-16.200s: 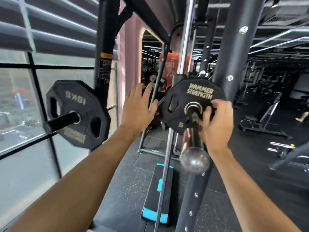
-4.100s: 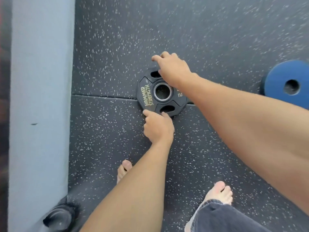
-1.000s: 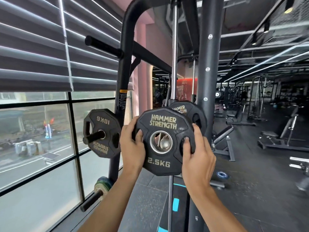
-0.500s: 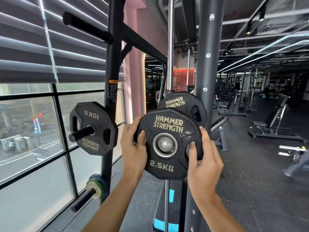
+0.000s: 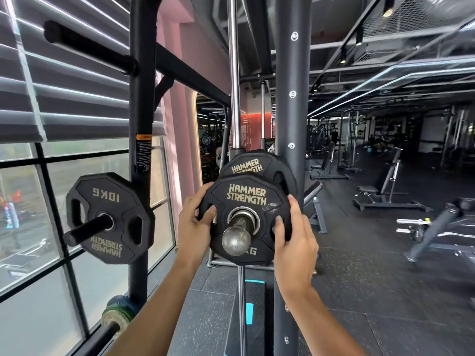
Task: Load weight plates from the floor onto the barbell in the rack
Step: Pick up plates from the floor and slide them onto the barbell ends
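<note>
Small black plate (image 5: 246,217) gripped at both edges: left hand (image 5: 194,222) and right hand (image 5: 293,235) closed on it, fingers hooked in grip slots. Plate threaded on barbell sleeve (image 5: 237,233), steel end protruding through centre hole. "HAMMER STRENGTH" read above hole; "KG" partly seen below. Just behind, second plate (image 5: 246,164), same wording. Left of grip, "10KG" plate (image 5: 109,217) hung on rack peg (image 5: 84,229), print upside down.

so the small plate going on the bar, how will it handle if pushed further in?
The small plate looks rigid, so it probably won't flex. Its hub is already over the bar end, so it should slide along rather than drop. Likely dense for its size: the left hand and right hand both grip its rim.
</note>
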